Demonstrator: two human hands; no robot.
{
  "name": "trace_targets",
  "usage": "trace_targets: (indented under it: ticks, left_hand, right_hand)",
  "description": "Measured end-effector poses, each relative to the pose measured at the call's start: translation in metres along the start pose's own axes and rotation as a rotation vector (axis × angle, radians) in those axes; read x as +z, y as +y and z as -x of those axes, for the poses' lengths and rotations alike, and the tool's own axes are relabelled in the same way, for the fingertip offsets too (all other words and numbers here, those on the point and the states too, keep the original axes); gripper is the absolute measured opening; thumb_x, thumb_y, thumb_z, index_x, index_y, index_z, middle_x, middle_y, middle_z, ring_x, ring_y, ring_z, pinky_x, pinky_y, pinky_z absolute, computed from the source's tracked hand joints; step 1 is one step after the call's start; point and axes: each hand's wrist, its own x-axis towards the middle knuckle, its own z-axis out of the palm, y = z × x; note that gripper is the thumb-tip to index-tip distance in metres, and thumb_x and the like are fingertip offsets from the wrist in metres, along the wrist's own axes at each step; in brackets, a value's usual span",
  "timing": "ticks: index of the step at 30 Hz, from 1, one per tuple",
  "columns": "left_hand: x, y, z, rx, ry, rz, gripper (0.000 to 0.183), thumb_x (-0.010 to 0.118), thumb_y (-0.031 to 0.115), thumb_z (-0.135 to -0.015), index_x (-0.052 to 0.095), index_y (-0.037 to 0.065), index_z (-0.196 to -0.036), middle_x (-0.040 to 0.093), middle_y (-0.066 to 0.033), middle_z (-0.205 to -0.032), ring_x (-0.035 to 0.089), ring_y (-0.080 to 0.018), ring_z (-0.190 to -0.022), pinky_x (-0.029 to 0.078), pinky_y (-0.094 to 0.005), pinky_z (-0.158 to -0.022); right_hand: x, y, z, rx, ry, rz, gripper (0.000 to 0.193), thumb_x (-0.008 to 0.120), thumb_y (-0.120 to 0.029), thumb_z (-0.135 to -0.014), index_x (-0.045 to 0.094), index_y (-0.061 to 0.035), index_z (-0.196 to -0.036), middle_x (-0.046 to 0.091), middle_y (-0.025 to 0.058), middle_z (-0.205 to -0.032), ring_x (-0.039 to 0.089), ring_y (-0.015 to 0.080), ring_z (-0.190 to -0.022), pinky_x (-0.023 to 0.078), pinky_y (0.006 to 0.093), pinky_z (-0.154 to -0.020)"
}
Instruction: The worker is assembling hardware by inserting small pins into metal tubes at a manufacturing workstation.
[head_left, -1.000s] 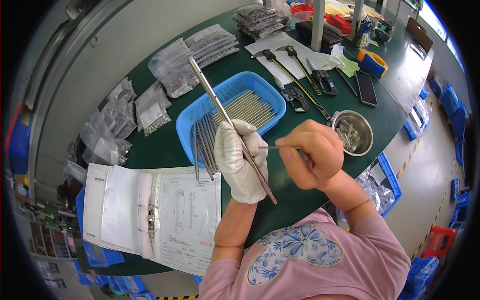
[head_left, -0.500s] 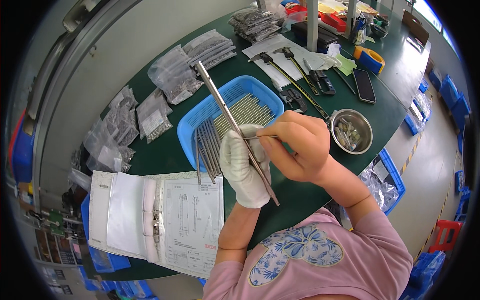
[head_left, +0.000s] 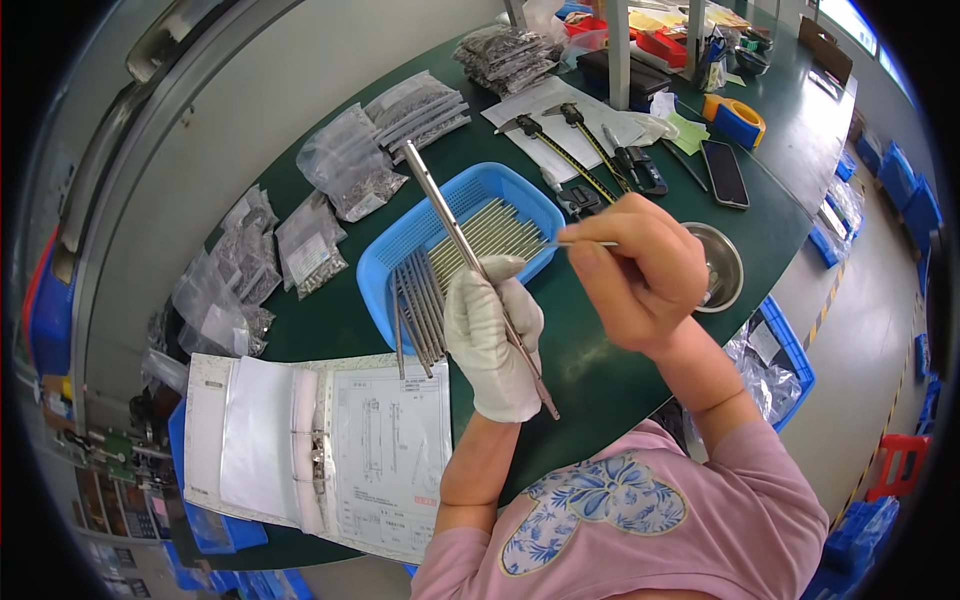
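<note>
My left hand [head_left: 492, 345], in a white glove, is closed around a long shiny metal rod [head_left: 437, 198] with small holes along it. The rod slants from upper left to lower right, its upper end over the basket. My bare right hand [head_left: 648, 268], to the right and apart from the rod, pinches a thin metal pin [head_left: 550, 244] pointing left. Beneath the rod is a blue plastic basket [head_left: 368, 285]. It holds several brass-coloured rods [head_left: 505, 228] and several grey rods [head_left: 425, 300], some of which stick out over its near edge.
An open binder [head_left: 390, 450] with a drawing lies at front left. Bags of small metal parts [head_left: 355, 165] line the far left. Calipers [head_left: 565, 150], a phone [head_left: 725, 172] and a tape dispenser [head_left: 738, 118] lie at right. A steel bowl [head_left: 735, 270] is partly behind my right hand.
My right hand has drawn the pin away from the rod, to the right and slightly up, now partly covering the bowl. My left hand still holds the rod in nearly the same place.
</note>
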Motion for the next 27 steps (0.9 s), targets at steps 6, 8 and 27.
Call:
trace_targets:
  ticks: [6,8,27]
  left_hand:
    - [0.008,0.001,0.010,-0.049,-0.019,-0.108,0.035,0.038,0.031,-0.091,0.051,-0.002,-0.092,0.033,0.0030,-0.050,0.027,-0.0039,-0.041,0.019,-0.0191,-0.038]
    - [0.009,0.000,0.011,-0.058,-0.031,-0.090,0.035,0.038,0.030,-0.091,0.052,-0.002,-0.092,0.033,0.0030,-0.050,0.027,-0.0038,-0.041,0.019,-0.0190,-0.038]
    - [0.009,0.000,0.014,-0.003,-0.050,-0.321,0.033,0.038,0.032,-0.091,0.049,0.001,-0.088,0.034,0.0040,-0.050,0.027,-0.0035,-0.040,0.020,-0.0189,-0.038]
  right_hand:
    - [0.004,0.006,-0.004,-0.001,-0.045,0.007,0.010,0.058,0.004,-0.070,0.060,0.0025,-0.080,0.052,0.0059,-0.060,0.045,0.0107,-0.047,0.033,0.0212,-0.042]
    - [0.004,0.006,-0.003,0.000,-0.045,0.004,0.010,0.058,0.004,-0.070,0.060,0.0024,-0.080,0.052,0.0060,-0.060,0.045,0.0108,-0.047,0.033,0.0213,-0.042]
    - [-0.006,-0.001,0.000,-0.015,0.101,0.071,0.008,0.060,0.005,-0.066,0.058,-0.0001,-0.072,0.048,0.0039,-0.054,0.044,0.0107,-0.041,0.032,0.0221,-0.037]
